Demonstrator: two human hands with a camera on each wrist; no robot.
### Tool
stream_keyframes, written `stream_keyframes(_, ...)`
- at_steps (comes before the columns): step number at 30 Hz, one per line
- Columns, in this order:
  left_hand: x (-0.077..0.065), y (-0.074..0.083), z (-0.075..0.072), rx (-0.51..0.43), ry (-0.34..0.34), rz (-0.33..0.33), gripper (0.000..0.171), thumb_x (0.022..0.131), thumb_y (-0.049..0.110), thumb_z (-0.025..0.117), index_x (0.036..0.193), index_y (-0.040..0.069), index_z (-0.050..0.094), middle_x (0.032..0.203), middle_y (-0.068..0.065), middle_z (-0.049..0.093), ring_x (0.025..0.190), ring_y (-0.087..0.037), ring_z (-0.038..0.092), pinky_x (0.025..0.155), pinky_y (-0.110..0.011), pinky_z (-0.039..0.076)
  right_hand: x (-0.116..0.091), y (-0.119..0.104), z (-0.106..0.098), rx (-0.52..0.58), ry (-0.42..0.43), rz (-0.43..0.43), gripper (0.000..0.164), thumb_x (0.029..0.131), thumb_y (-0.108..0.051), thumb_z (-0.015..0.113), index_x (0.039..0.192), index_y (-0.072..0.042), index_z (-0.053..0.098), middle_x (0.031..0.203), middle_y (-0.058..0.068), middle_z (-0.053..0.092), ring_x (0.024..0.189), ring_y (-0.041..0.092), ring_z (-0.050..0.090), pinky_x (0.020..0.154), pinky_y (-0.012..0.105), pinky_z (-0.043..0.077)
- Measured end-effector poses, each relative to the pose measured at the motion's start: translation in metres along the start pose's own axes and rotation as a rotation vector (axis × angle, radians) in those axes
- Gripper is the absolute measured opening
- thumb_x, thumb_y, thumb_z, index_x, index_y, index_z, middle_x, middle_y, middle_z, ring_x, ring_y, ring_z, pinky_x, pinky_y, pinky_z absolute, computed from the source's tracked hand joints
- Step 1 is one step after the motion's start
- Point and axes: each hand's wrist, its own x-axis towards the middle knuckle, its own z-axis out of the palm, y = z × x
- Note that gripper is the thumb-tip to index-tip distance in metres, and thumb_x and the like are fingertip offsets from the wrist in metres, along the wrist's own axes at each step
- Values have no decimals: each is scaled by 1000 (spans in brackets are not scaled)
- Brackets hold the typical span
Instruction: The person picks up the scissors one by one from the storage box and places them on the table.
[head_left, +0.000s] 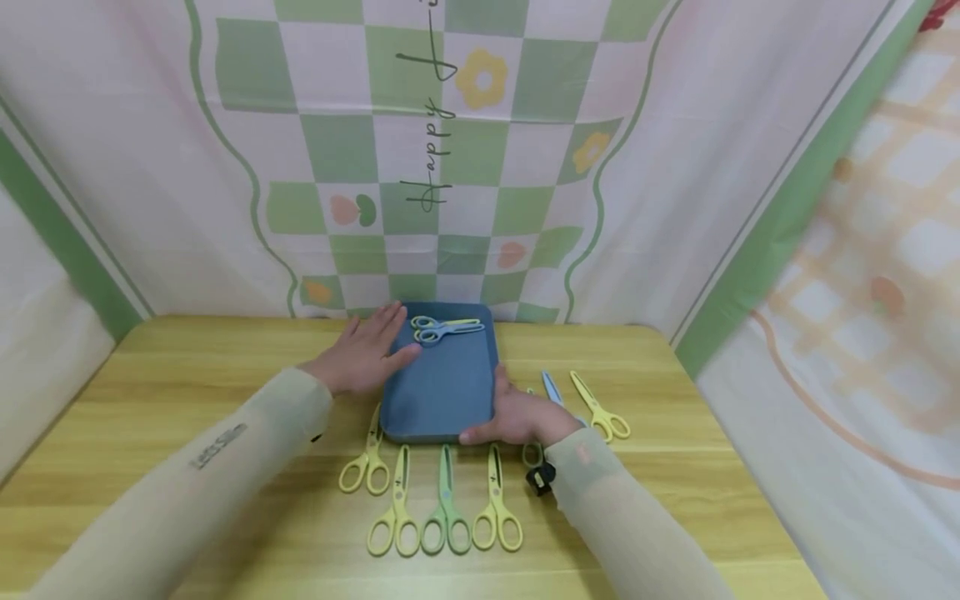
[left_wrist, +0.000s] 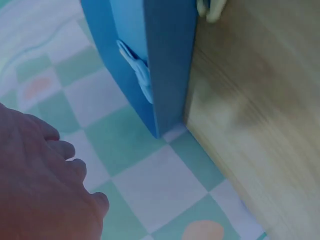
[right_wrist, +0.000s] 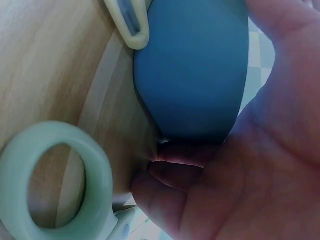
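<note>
A blue rectangular tray (head_left: 438,392) lies on the wooden table, with blue and yellow scissors (head_left: 457,329) at its far end. Over the tray's left side, my left hand (head_left: 363,354) is spread with relaxed fingers and holds nothing. My right hand (head_left: 521,414) grips the near right corner of the tray, thumb along the front wall and fingers against the right side. The right wrist view shows those fingers (right_wrist: 167,192) low beside the tray wall (right_wrist: 195,75). In the left wrist view, the left hand (left_wrist: 45,185) appears apart from the tray (left_wrist: 170,65).
Along the tray's front lie yellow scissors (head_left: 402,508), green scissors (head_left: 446,508) and more yellow scissors (head_left: 497,508). Another yellow pair (head_left: 367,462) lies at the left. Yellow scissors (head_left: 600,410) and blue scissors (head_left: 552,387) lie beyond my right wrist. A checkered cloth (head_left: 420,150) hangs behind the table.
</note>
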Motion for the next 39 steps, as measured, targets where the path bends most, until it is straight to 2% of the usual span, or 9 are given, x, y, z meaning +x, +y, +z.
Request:
stream_keyframes(4,21,-7,2,12,-25,-59,87,100,68,16,159,6,3,166,-12,-4,150,-31,-6,116,-58,0,0,-1,2,-3,-8,7,143,74,-65,79,153,0,-21,159,32,10,143,39,27,112,46,30)
stream_keyframes(9,39,-9,3,24,-52,-110,91,98,72,11,159,5,3,166,-13,-4,150,-33,-5,116,-57,1,1,-2,2,-4,-13,7,142,75,-64,78,153,-1,-22,160,30,9,142,40,28,111,47,31)
stream_keyframes(14,56,-9,6,34,-70,-156,87,100,69,15,160,5,7,166,-13,-1,150,-32,-4,117,-56,3,1,-4,1,-34,-3,12,141,75,-65,77,153,-1,-21,159,30,12,140,39,32,110,47,33)
stream_keyframes(18,70,-7,12,57,-93,-163,84,102,65,21,159,4,14,165,-14,4,150,-33,0,117,-56,4,0,-3,1,-28,-5,4,140,77,-63,77,153,1,-21,159,31,13,140,40,31,110,47,33)
stream_keyframes(22,82,-5,21,101,-145,-155,84,102,65,23,158,2,18,165,-15,7,150,-31,3,117,-54,4,0,-3,0,-34,-6,2,139,77,-63,77,152,1,-21,158,31,13,140,40,32,110,47,33)
stream_keyframes(28,88,1,28,96,-222,-195,80,103,63,26,157,3,25,164,-13,14,150,-28,6,118,-52,1,1,-2,0,-47,-11,6,140,77,-64,76,152,0,-22,158,31,13,139,40,33,110,47,33)
stream_keyframes(33,87,4,32,83,-254,-216,75,103,62,27,151,6,43,162,-14,24,149,-30,13,117,-53,-3,2,-1,-1,-50,-15,-1,140,77,-65,76,152,1,-23,158,32,12,139,40,33,110,46,33)
stream_keyframes(39,85,11,33,90,-280,-231,76,102,65,27,149,8,47,160,-11,30,150,-30,11,116,-52,-5,1,0,-2,-40,-27,-5,141,77,-65,76,151,1,-24,158,32,11,141,40,31,110,45,32)
